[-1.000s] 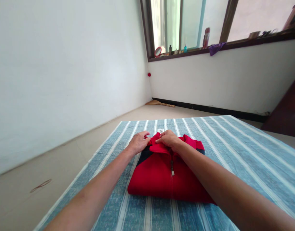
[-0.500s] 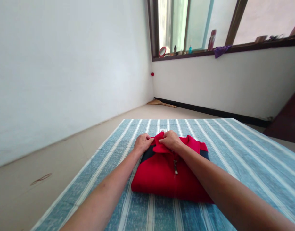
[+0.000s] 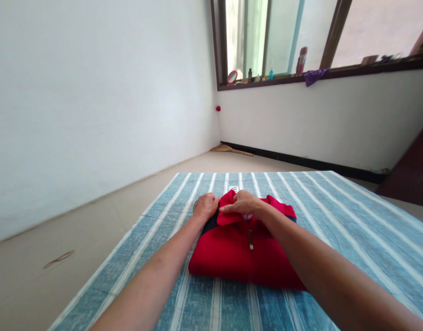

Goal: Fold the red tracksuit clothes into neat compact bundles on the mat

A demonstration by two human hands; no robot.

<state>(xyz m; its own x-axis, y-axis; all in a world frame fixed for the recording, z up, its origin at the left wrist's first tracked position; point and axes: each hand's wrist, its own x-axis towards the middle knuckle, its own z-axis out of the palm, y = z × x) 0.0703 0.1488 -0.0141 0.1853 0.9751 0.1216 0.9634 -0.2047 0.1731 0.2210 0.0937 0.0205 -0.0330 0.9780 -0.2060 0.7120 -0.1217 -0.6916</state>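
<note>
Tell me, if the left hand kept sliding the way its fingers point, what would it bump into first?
The left hand points rightward at the folded red zip-up jacket's collar, which it already touches; just past that sits the right hand. Depth is hard to judge here.

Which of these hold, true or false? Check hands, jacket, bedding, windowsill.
1. Both hands are at the collar end of the red jacket. True: left hand and right hand pinch the collar.
2. The jacket hangs from a hook. False: it lies folded on the striped blue sheet.
3. The zipper pull shows on the front. True.
4. The sheet is plain white. False: blue with pale stripes.
5. The windowsill is bare. False: a small red mirror and bottles stand on it.
</note>
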